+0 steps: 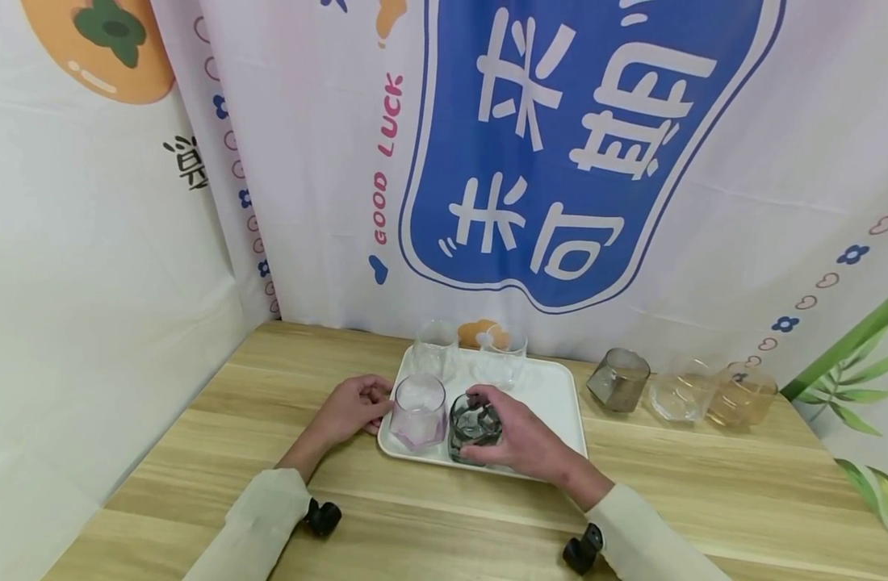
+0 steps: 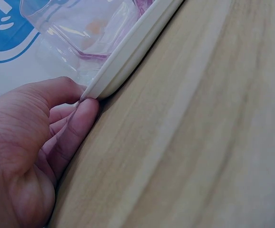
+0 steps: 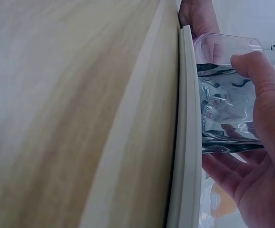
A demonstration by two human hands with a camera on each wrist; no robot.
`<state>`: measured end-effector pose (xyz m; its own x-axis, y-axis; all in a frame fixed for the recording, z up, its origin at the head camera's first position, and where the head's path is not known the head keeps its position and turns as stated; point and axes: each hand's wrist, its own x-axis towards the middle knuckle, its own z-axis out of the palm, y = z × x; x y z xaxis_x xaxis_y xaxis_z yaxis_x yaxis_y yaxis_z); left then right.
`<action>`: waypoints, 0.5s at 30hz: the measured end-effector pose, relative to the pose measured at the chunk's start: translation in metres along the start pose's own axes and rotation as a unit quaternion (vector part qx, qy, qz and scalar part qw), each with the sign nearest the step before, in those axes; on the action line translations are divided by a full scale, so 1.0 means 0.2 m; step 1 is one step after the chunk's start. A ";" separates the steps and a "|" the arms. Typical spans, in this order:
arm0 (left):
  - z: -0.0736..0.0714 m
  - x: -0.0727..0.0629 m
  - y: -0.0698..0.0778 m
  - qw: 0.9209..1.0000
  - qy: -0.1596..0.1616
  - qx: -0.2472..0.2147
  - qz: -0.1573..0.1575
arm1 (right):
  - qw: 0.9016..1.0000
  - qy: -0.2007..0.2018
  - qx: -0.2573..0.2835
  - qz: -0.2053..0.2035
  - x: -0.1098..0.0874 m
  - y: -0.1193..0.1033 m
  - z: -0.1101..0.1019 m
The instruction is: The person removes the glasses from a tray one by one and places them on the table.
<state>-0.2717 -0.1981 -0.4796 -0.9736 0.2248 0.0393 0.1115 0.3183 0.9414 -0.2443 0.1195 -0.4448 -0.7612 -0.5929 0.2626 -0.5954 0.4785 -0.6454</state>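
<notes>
My left hand (image 1: 348, 413) pinches the left rim of a white tray (image 1: 556, 415) between thumb and fingers; the left wrist view shows this grip on the tray's edge (image 2: 123, 59) up close. With thumb and fingers around its sides, my right hand (image 1: 527, 440) holds a dark grey faceted glass (image 3: 225, 102) at the front of the tray. To its left stands a pale purple glass (image 1: 419, 415). Behind these, two clear glasses (image 1: 434, 355) (image 1: 504, 363) are on the tray's back part.
Right of the tray, on the wooden table (image 1: 676, 500), a smoky brown glass (image 1: 618, 379), a clear glass (image 1: 680, 394) and an amber glass (image 1: 742, 399) stand in a row. A printed curtain (image 1: 328, 202) hangs along the table's back edge.
</notes>
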 end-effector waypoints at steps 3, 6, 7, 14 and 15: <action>0.00 0.00 0.00 1.000 0.001 0.001 0.002 | 1.000 0.004 -0.008 0.001 0.00 0.00 0.00; 0.00 0.00 -0.01 1.000 0.002 0.003 0.006 | 1.000 0.012 -0.020 0.000 0.00 0.00 0.01; 0.00 0.00 -0.01 1.000 0.001 0.004 0.008 | 1.000 0.016 -0.023 0.000 0.00 0.00 0.01; 0.00 0.00 -0.01 1.000 -0.002 0.003 0.010 | 0.999 0.032 -0.043 -0.004 -0.01 0.00 0.01; 0.00 0.00 -0.01 1.000 -0.001 0.003 0.009 | 0.998 0.034 -0.047 -0.006 -0.01 0.00 0.01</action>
<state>-0.2723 -0.1988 -0.4816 -0.9711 0.2321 0.0549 0.1295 0.3195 0.9387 -0.2417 0.1198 -0.4466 -0.7672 -0.5555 0.3206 -0.6242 0.5319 -0.5722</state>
